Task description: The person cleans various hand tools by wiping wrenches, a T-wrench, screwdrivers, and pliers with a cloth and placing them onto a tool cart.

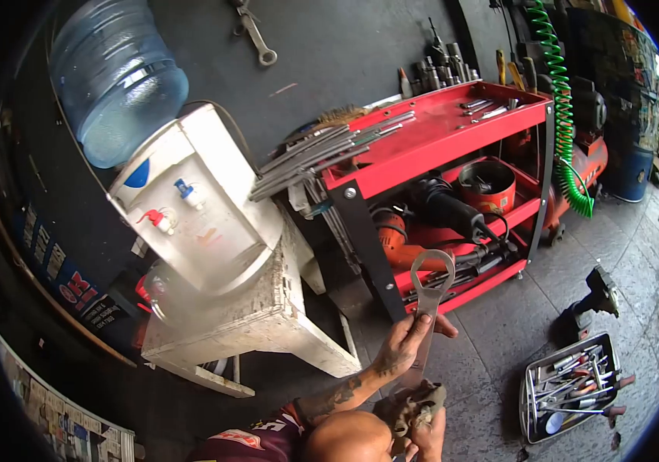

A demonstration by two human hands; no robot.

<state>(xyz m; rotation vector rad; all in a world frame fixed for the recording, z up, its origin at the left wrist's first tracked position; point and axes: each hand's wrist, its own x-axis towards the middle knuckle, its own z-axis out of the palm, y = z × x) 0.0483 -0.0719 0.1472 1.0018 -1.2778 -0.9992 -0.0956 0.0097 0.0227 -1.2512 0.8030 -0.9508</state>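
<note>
My left hand (408, 340) is closed on the shaft of a large flat ring wrench (433, 289), its thumb lying along the metal. The wrench stands with its big ring end up, in front of the red tool cart. Below, my right hand (427, 437) grips a crumpled, dirty grey-brown rag (414, 404) bunched around the wrench's lower part. That lower end is hidden by the cloth. A rounded bare body part covers some of the bottom edge.
A red tool cart (437, 158) carries rods, sockets and power tools. Left of it, a water dispenser (198, 204) with a large bottle (117, 85) stands on a worn white stool (214, 339). On the tiled floor at right is a tray of hand tools (529, 400). A green coiled hose (564, 115) hangs behind.
</note>
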